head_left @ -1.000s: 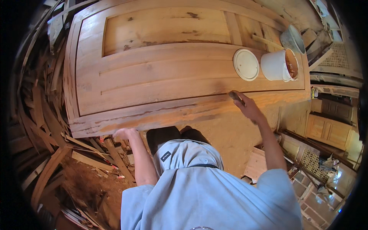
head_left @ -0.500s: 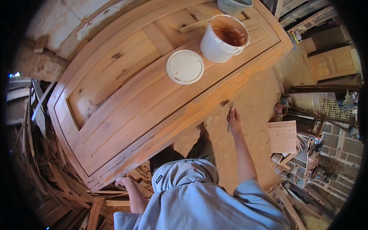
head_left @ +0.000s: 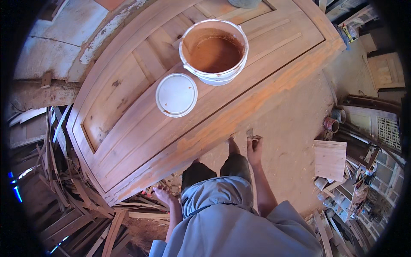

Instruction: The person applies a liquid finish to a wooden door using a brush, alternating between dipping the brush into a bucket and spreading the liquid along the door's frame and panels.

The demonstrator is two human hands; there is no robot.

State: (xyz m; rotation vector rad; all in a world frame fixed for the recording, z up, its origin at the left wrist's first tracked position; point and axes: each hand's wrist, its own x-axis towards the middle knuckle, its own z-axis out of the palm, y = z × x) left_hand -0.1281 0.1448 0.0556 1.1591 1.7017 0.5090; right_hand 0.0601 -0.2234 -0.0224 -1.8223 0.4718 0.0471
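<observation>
My right hand (head_left: 255, 147) is closed on a putty knife (head_left: 250, 133), its blade pointing forward, just off the near edge of a large wooden panel door (head_left: 120, 141) with orange filler streaks along that edge. My left hand (head_left: 162, 193) hangs just below the door's edge, fingers loosely apart, apparently holding nothing. On the door stands a white bucket (head_left: 214, 55) partly filled with reddish-brown paste; its white lid (head_left: 176, 95) lies flat beside it, to the left and nearer me.
A grey tub (head_left: 244, 3) sits farther along the door. Wood offcuts (head_left: 77, 218) are piled at left. At right are small paint cans (head_left: 331, 124), a square board (head_left: 329, 160), door frames and clutter on the dusty floor (head_left: 287, 120).
My right hand has left the door's surface with the tool and moved down past its edge. My left hand has left the edge. The view has turned, bringing the bucket nearer.
</observation>
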